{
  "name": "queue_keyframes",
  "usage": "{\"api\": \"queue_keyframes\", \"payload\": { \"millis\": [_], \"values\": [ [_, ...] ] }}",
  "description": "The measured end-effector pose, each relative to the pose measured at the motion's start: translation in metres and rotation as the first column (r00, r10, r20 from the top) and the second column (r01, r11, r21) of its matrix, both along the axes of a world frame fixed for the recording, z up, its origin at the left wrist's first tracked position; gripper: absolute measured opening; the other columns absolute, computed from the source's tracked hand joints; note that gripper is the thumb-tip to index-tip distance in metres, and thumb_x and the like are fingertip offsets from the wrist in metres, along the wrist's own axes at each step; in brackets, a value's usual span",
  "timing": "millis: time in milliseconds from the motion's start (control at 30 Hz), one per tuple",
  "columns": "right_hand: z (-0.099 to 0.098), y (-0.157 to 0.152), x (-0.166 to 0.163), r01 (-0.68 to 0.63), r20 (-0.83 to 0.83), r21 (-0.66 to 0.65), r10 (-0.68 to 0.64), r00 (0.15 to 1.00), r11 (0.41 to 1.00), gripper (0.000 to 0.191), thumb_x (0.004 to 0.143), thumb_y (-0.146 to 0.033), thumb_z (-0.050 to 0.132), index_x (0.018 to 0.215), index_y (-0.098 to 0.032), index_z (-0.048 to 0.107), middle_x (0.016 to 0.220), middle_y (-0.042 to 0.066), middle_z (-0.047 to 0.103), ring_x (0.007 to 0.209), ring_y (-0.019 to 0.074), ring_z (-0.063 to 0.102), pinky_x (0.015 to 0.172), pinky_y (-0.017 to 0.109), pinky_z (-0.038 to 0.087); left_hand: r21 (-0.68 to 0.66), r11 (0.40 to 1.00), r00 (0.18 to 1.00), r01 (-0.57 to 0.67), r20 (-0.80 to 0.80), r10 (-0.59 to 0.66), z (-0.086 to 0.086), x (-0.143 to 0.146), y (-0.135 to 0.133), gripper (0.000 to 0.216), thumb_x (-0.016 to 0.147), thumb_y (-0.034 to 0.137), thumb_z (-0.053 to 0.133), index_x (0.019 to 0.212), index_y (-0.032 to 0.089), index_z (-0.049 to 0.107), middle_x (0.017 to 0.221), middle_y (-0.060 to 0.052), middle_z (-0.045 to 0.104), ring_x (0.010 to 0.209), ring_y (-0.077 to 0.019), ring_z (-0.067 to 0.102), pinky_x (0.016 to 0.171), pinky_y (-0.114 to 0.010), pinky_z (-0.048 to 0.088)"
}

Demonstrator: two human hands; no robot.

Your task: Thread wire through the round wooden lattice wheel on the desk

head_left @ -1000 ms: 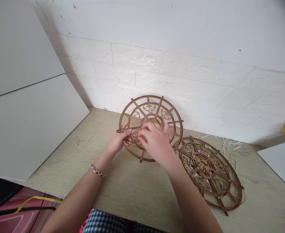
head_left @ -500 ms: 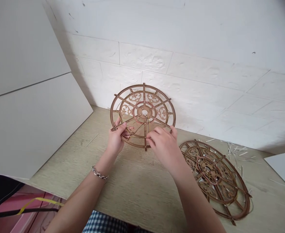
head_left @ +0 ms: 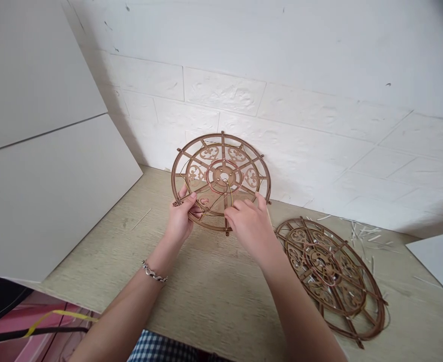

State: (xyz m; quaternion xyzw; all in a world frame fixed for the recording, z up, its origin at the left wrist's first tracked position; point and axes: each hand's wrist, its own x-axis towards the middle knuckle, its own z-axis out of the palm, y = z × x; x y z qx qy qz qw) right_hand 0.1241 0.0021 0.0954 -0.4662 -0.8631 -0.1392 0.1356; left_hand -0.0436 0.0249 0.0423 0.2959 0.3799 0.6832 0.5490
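Openwork disc: I'd guess light, stiff, brittle; take rim. Left hand pinches disc's lower left; right hand, disc's lower right, can't tell finger closure.

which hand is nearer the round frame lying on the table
Right: the right hand is left of the lying frame; the left hand is farther left, gripping the held frame.

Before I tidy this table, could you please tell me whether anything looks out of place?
Yes: white strips lie scattered beside the unheld frame, and a similar one lies alone left of the held frame; they look like stray scraps.
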Motion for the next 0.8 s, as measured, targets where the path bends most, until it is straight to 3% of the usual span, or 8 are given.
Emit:
{"api": "queue_keyframes", "payload": {
  "millis": [167,333,433,500,600,800],
  "values": [
    [-0.004,-0.002,-0.008,0.135,-0.031,-0.07,-0.137,0.99,0.988,0.026,0.088,-0.011,0.044,0.075,-0.017,0.066,0.072,0.004,0.065,0.075,0.0174,0.057,0.102,0.042,0.024,-0.021,0.999,0.999,-0.031,-0.019,0.031,0.003,0.002,-0.002,0.064,0.075,0.029,0.067,0.134,0.021,0.043,0.07,0.0,0.07,0.052,-0.0114,0.063,0.043,-0.016,0.041],
    [0.002,0.004,0.001,-0.011,-0.021,-0.191,0.007,1.0,0.982,0.026,0.089,-0.013,0.048,0.077,-0.022,0.069,0.075,0.002,0.065,0.078,0.0154,0.059,0.099,0.038,0.029,-0.008,1.0,1.0,0.006,-0.001,-0.006,0.001,0.001,0.0,0.063,0.073,0.026,0.069,0.131,0.02,0.046,0.067,0.0,0.07,0.051,-0.0113,0.063,0.041,-0.015,0.041],
    [0.015,0.006,0.02,-0.13,-0.186,-0.299,0.076,0.98,0.945,0.027,0.093,-0.021,0.045,0.087,-0.025,0.071,0.085,0.001,0.068,0.083,0.0152,0.06,0.094,0.035,0.035,0.01,0.999,0.999,0.047,0.024,-0.047,-0.001,-0.004,0.002,0.061,0.073,0.027,0.068,0.13,0.019,0.047,0.069,-0.001,0.07,0.055,-0.0125,0.065,0.046,-0.016,0.046],
    [0.026,0.006,0.037,-0.173,-0.353,-0.337,0.046,0.935,0.926,0.029,0.095,-0.026,0.042,0.103,-0.026,0.069,0.1,0.002,0.068,0.091,0.0153,0.061,0.087,0.029,0.041,-0.005,0.998,0.998,0.056,0.03,-0.056,-0.001,-0.009,0.004,0.063,0.074,0.027,0.068,0.132,0.018,0.045,0.069,-0.003,0.071,0.055,-0.0127,0.065,0.047,-0.016,0.047],
    [0.034,0.01,0.063,-0.057,-0.483,-0.271,-0.085,0.872,0.961,0.027,0.092,-0.029,0.046,0.106,-0.024,0.068,0.1,0.002,0.069,0.089,0.0156,0.062,0.079,0.026,0.044,-0.017,0.999,0.999,0.047,0.007,-0.047,0.0,-0.015,0.006,0.069,0.074,0.025,0.067,0.137,0.017,0.04,0.069,-0.004,0.071,0.054,-0.0132,0.065,0.045,-0.017,0.047],
    [0.016,0.031,0.074,0.223,-0.329,-0.302,-0.321,0.888,0.927,0.017,0.084,-0.022,0.056,0.087,-0.02,0.072,0.09,0.004,0.068,0.081,0.0175,0.06,0.074,0.027,0.04,0.01,0.999,0.998,0.045,-0.046,-0.045,0.002,-0.013,0.004,0.072,0.071,0.026,0.07,0.136,0.014,0.042,0.069,-0.005,0.072,0.051,-0.0133,0.064,0.041,-0.016,0.044]
  ]
}}
